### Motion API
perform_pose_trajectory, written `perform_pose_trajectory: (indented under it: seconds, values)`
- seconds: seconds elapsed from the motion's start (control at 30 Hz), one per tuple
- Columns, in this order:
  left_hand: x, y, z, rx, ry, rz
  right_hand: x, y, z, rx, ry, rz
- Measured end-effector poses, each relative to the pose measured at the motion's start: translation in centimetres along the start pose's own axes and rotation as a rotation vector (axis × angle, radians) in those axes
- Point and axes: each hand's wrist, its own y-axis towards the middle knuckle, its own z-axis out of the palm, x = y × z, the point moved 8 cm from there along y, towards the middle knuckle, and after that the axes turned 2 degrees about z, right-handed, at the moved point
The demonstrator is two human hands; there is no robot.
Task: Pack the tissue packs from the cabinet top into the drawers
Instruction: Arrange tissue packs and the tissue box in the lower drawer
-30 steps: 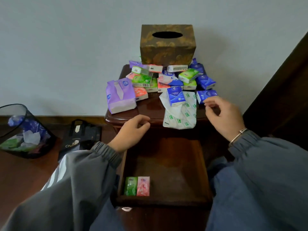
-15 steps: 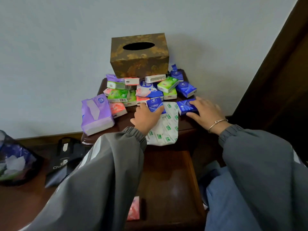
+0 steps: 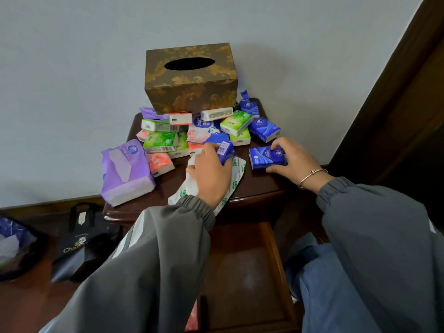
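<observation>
Small blue pack (image 3: pixel 225 152) is mid cabinet top (image 3: pixel 254 188), gripped by left hand (image 3: pixel 211 175), fingers curled round it. Second blue pack (image 3: pixel 264 159) just right of it, right hand (image 3: pixel 296 161) holding it between thumb and curled fingers; can't tell if it's lifted off the wood. Left hand sits over white green-print soft pack (image 3: pixel 236 175), which overhangs the front edge. Pile (image 3: pixel 168 140) behind both hands: green, pink, blue and white packs overlapping, up against patterned tissue box (image 3: pixel 191 80) at the wall. Big purple soft pack (image 3: pixel 125 174) on the left corner, overhanging. Drawer (image 3: pixel 245 272) open below. Left sleeve (image 3: pixel 144 272) blocks its left side, pink pack (image 3: pixel 192 318) just visible beside it. Black bag (image 3: pixel 81 243) and bin (image 3: pixel 14 246) on floor left
</observation>
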Motion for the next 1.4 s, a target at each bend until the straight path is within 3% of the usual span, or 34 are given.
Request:
perform_pose_trajectory:
  seconds: [0.13,0.23,0.33,0.43,0.53,0.67,0.73,0.8,0.93,1.03,1.17,1.4]
  values:
    - [-0.1,-0.3,-1.3,0.008,-0.429,0.014,0.8,-1.1,-1.6,-0.097,0.106,0.002]
    - [1.3,-0.4,-2.2,0.100,-0.710,-0.140,2.8,-2.5,-3.8,-0.149,0.292,-0.059]
    - [2.4,-1.5,-2.3,0.344,-0.806,-0.270,6.6,-4.2,-5.3,0.007,0.455,-0.206]
    - [2.3,-3.6,-2.6,0.564,-0.947,-0.328,10.9,-5.9,-5.1,0.224,0.339,-0.335]
    - [1.8,-5.9,-2.9,0.737,-1.089,-0.378,13.3,-6.6,-4.2,0.314,0.221,-0.381]
    - [1.0,-8.3,-3.3,0.996,-0.981,-0.297,15.0,-6.5,-2.5,0.387,0.215,-0.411]
    - [1.4,-8.2,-3.3,0.974,-0.924,-0.281,14.8,-5.9,-1.9,0.354,0.186,-0.411]
    - [2.4,-7.3,-3.2,0.845,-0.919,-0.304,13.2,-4.7,-2.0,0.240,0.187,-0.347]
    - [4.7,-4.3,-3.4,0.577,-1.050,-0.366,7.0,-1.4,-3.1,-0.055,0.159,-0.037]
    - [6.0,-3.2,-2.6,0.472,-1.079,-0.414,4.7,1.3,-2.2,-0.099,0.111,0.080]
    - [7.1,-3.2,-0.7,0.457,-1.076,-0.413,4.4,4.8,-1.2,-0.091,0.022,0.087]
    - [7.9,-2.9,0.0,0.493,-1.138,-0.387,7.8,7.7,2.6,0.031,-0.328,-0.177]
